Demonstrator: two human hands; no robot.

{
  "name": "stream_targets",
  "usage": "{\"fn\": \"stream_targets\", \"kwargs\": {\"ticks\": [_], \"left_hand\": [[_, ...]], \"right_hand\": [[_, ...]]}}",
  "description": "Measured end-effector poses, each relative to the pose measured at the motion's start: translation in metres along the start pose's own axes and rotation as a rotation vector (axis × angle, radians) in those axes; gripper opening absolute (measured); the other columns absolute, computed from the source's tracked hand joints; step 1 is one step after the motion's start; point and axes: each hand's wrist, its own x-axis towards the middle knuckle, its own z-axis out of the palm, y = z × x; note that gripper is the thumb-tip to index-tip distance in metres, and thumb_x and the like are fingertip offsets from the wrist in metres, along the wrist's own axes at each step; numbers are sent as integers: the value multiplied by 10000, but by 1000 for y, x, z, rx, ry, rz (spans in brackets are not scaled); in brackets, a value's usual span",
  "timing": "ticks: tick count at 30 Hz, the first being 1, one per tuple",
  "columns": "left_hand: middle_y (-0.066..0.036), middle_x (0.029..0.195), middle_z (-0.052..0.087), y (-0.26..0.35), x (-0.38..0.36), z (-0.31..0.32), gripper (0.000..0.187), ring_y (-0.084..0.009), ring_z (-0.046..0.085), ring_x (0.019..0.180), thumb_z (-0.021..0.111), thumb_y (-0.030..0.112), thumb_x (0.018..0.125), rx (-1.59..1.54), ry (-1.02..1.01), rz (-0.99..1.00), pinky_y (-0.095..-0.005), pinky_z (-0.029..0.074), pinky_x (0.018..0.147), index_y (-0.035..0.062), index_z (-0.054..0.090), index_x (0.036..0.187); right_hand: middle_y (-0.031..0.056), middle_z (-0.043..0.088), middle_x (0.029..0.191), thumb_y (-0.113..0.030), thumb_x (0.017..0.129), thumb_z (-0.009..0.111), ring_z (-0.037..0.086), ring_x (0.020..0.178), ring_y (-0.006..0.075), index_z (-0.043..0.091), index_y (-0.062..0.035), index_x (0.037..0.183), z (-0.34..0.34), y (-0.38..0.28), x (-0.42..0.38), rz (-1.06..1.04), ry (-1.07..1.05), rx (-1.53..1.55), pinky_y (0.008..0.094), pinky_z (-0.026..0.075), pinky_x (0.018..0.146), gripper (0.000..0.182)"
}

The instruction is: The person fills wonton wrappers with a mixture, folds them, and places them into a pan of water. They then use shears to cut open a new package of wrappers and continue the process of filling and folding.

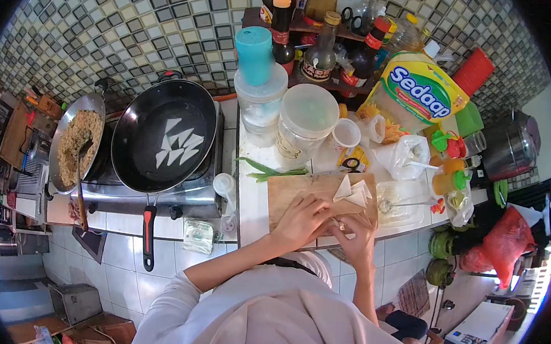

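Over the near edge of the cutting board (286, 198), both hands meet at a small pale folded piece of food (342, 227) with brownish bits at its top. My right hand (357, 238) pinches it. My left hand (303, 220) is curled, its fingertips at the piece's left side and partly hiding it. Several white triangular pieces (354, 191) lie overlapping at the board's far right. To the right of the board stands a clear shallow tray (403, 213) with a metal spoon (407, 205) in it.
On the stove, a black frying pan (193, 109) holds more white triangles, its handle (148, 236) jutting forward. A wok (61, 128) of brown crumbly food stands left. Jars (308, 113), green leaves (272, 170) and bottles (322, 50) are behind the board. A seated person (405, 328) is at lower right.
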Motion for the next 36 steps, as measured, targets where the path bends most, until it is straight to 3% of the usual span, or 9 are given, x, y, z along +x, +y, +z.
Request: {"fn": "stream_targets", "kwargs": {"ticks": [9,13,19,22,24,26,27,31,36], "left_hand": [[-49,997,547,2,-1,3,245,-250,507,990,686,201,739,30,-69,-13,-398,396,843,88,624,947],[-38,1039,556,0,-3,5,224,-231,493,1042,672,234,747,93,-87,33,-395,387,851,98,647,923],[-54,1015,601,-6,-8,-14,255,-245,548,967,705,180,709,-18,65,2,-401,405,838,99,654,946],[-41,914,610,-16,-7,-63,163,-233,580,888,660,179,775,119,291,-24,-375,414,774,107,626,917],[-51,861,638,-33,-11,-110,148,-246,603,827,677,150,746,196,344,-135,-396,431,740,101,634,879],[-52,802,663,-55,-18,-152,92,-258,618,754,698,130,700,330,517,-211,-409,439,714,92,656,773],[-50,818,665,-68,-23,-173,78,-248,618,779,690,139,714,337,511,-330,-396,433,725,100,661,775],[-103,762,650,-130,-49,-240,95,-243,614,644,675,52,717,716,503,-392,-340,466,608,24,653,805],[-105,756,659,-202,-96,-272,112,-239,630,629,709,114,735,727,519,-649,-321,473,565,40,682,814]], "right_hand": [[70,669,822,-154,665,761,597,777,239,674,-21,818,-3,0,1,20,-17,50,357,382,781,220],[104,661,887,-148,632,782,616,747,223,649,-11,928,-15,-2,5,67,-108,203,335,455,711,352],[56,591,798,-54,732,686,498,698,143,621,22,970,-23,10,20,100,-44,365,267,421,658,258],[47,579,778,-40,763,653,497,704,141,618,16,949,-5,21,23,263,99,591,271,414,646,198],[59,574,746,-23,775,638,501,679,159,620,3,913,10,20,24,69,238,403,275,416,648,141],[66,573,731,-21,772,638,503,668,170,622,-8,897,19,10,23,32,227,351,285,412,647,127],[73,572,716,-19,769,639,505,656,182,624,-20,881,24,4,22,0,217,291,294,409,646,113],[58,576,697,6,730,642,497,629,190,627,-44,858,47,-4,19,-74,129,334,324,384,670,138],[72,558,676,-6,725,657,491,609,208,632,-42,860,44,-5,22,-131,83,275,326,389,632,143]]}}
